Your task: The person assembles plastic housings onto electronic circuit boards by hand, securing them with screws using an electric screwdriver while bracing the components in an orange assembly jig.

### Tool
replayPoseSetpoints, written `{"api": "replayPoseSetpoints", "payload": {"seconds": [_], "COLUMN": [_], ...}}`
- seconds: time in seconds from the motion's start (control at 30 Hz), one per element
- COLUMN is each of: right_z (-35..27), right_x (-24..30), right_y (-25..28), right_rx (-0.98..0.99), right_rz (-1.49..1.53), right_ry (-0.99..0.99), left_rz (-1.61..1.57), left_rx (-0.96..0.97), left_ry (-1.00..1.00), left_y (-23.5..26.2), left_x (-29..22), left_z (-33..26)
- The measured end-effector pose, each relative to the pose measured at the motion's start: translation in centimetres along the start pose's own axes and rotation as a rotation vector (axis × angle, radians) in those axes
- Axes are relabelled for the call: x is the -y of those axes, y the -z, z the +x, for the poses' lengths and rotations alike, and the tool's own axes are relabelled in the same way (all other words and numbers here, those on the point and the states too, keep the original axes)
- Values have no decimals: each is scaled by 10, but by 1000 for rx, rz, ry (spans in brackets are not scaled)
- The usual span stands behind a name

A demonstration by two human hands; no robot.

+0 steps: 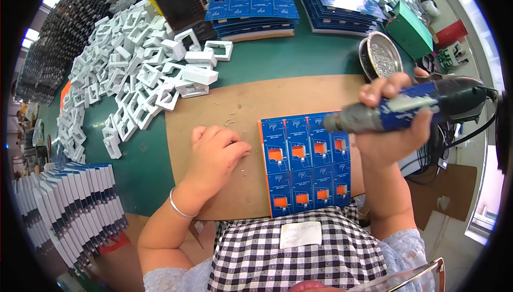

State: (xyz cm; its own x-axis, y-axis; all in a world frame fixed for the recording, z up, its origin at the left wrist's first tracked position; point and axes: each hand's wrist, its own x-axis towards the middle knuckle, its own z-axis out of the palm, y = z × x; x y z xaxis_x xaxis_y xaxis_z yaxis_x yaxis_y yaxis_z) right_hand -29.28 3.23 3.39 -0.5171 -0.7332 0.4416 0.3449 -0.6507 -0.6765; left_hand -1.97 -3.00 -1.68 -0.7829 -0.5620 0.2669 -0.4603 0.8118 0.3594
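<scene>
An electric screwdriver [406, 107], blue with a grey nose and a black rear end, is gripped in my right hand [393, 126]. Its nose points left, above the upper right part of a blue circuit board panel [291, 172]. Orange shows through the panel's square cutouts and along its left edge. My left hand [216, 153] rests on the brown work board [214, 201], left of the panel. Its fingers are curled together, and what they hold, if anything, is hidden. Several small loose screws [230, 121] lie around those fingers.
White plastic frames [133, 67] are heaped at the left. Stacks of blue panels [251, 3] stand at the back, near a dark handheld device [179, 3]. A metal bowl of screws [382, 57] and a green box [409, 27] sit back right. Assembled white pieces [69, 206] fill the lower left.
</scene>
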Motion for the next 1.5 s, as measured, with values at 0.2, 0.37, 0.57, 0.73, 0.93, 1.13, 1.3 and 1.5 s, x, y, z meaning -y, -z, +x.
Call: {"api": "replayPoseSetpoints", "payload": {"seconds": [0.2, 0.37, 0.57, 0.73, 0.93, 1.13, 1.3, 1.5], "right_z": [-1, -11, -9, -11, -12, -13, -14, -12], "right_x": [-40, -37, -41, -42, -39, -39, -39, -34], "right_y": [-10, -25, -22, -22, -19, -19, -18, -20], "right_rx": [288, 271, 259, 256, 295, 290, 285, 281], "right_rz": [-196, -315, -230, -151, -189, -194, -215, -255], "right_ry": [129, 62, 66, 87, 82, 67, 80, 95], "left_rz": [-32, -53, -128, -360, -360, -350, -313, -187], "left_rx": [-104, -117, -148, -110, -98, -62, -47, -84], "left_ry": [18, 54, 59, 120, 8, 32, 30, -50], "left_y": [-1, 0, 3, 1, -5, -13, -12, -7], "left_x": [1, 3, -2, -7, -13, -11, -13, -19], "left_z": [0, -6, 2, 4, 15, 17, 18, 26]}}
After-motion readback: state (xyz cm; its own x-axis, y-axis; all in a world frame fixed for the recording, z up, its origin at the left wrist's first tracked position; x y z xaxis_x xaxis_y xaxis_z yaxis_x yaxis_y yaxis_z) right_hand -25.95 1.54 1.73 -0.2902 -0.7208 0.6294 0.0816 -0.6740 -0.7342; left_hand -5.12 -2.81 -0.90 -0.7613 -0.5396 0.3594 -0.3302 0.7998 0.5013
